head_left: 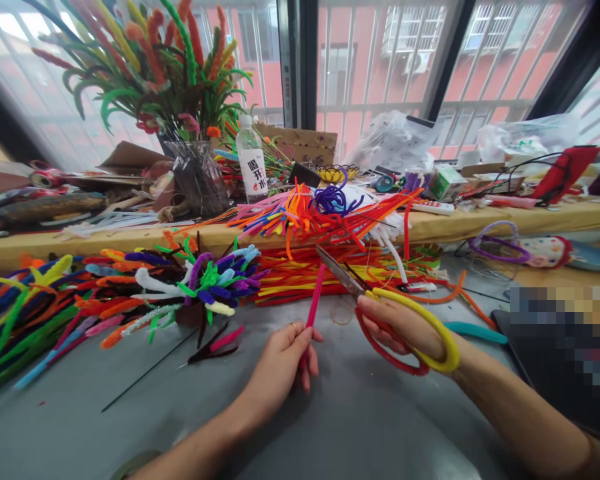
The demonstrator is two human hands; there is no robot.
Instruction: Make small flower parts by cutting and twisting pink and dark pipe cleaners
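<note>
My left hand [291, 352] pinches a short pink pipe cleaner [317, 299] that points upward, its top end free. To the right, my right hand [397, 325] grips a pair of scissors [341, 270] by its handles, one loop yellow and the other red. The metal blades point up and left, near the top of the pink pipe cleaner but apparently apart from it. On the grey table left of my left hand lies a small dark and pink pipe cleaner piece [220, 343].
Bundles of coloured pipe cleaners [200, 280] line the back left of the table. Red and yellow ones [290, 283] lie behind my hands. A black tablet-like object [545, 373] is at right. The shelf holds a water bottle [251, 163] and a glass vase [200, 177].
</note>
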